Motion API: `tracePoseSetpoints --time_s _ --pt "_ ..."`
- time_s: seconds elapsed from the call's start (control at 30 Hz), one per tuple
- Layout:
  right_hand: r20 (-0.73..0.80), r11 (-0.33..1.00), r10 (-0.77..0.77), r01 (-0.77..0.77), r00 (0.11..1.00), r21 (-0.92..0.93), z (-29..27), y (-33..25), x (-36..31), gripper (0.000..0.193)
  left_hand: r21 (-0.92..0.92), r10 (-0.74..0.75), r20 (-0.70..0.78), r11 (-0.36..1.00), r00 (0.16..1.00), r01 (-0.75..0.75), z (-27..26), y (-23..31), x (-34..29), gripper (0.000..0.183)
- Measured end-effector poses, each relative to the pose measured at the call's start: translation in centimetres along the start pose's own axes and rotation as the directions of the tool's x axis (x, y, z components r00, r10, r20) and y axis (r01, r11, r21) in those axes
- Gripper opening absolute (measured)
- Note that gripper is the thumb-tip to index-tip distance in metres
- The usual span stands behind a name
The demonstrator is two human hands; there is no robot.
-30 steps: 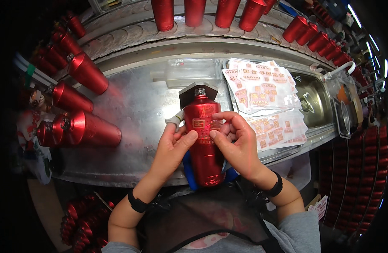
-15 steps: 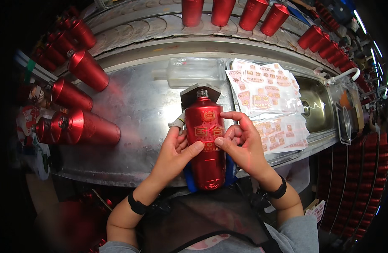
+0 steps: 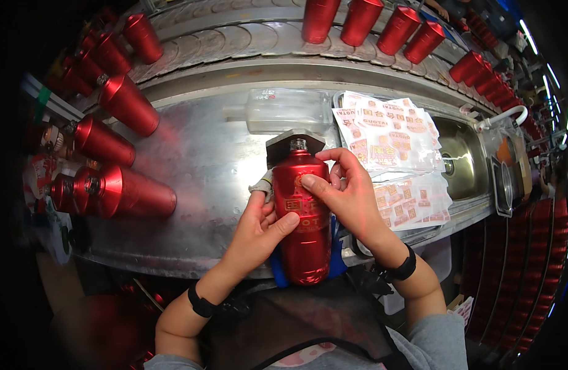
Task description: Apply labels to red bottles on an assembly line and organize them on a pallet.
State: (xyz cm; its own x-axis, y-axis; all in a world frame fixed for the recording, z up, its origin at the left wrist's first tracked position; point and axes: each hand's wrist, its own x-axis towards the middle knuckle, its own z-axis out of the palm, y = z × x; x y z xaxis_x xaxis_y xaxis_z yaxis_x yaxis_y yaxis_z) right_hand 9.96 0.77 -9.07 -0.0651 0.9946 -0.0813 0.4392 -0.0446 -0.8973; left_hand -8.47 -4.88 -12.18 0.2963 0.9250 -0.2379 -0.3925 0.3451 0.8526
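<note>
In front of me a glossy red bottle [image 3: 304,250] with gold emblem and lettering leans with its bare glass neck away from me. My left hand [image 3: 259,231] holds its left side, thumb on the front below the lettering. My right hand [image 3: 352,197] is at the upper right, thumb pressed on the gold emblem and fingers bent around the shoulder. A dark angular block [image 3: 278,147] stands behind the neck, and blue material [image 3: 338,253] shows under the bottle. Beside my left fingertips is a small whitish wad [image 3: 260,185], its kind unclear.
Printed transfer sheets [image 3: 395,135] lie at the right, beside a sink [image 3: 466,157] with a white faucet [image 3: 503,117]. A clear rectangular container [image 3: 288,111] sits behind the block. Several red bottles [image 3: 130,105] rest at the left; more stand on the conveyor [image 3: 247,40].
My right hand has moved up the bottle, its thumb from beside the large lettering onto the emblem. My left hand stays in place. Bottles on the conveyor have shifted right.
</note>
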Motion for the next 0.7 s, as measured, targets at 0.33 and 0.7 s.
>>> tracePoseSetpoints --time_s 0.33,0.7 --pt "-0.019 1.0 -0.026 0.026 0.999 -0.016 0.4 0.6 0.0 0.041 -0.02 -0.021 0.009 1.0 1.0 0.021 -0.3 -0.2 0.1 0.079" --pt "0.21 0.975 0.016 -0.062 0.978 0.213 -1.2 0.1 -3.6 0.079 -0.037 -0.045 0.036 0.998 0.998 0.047 -0.4 0.3 -0.2 0.088"
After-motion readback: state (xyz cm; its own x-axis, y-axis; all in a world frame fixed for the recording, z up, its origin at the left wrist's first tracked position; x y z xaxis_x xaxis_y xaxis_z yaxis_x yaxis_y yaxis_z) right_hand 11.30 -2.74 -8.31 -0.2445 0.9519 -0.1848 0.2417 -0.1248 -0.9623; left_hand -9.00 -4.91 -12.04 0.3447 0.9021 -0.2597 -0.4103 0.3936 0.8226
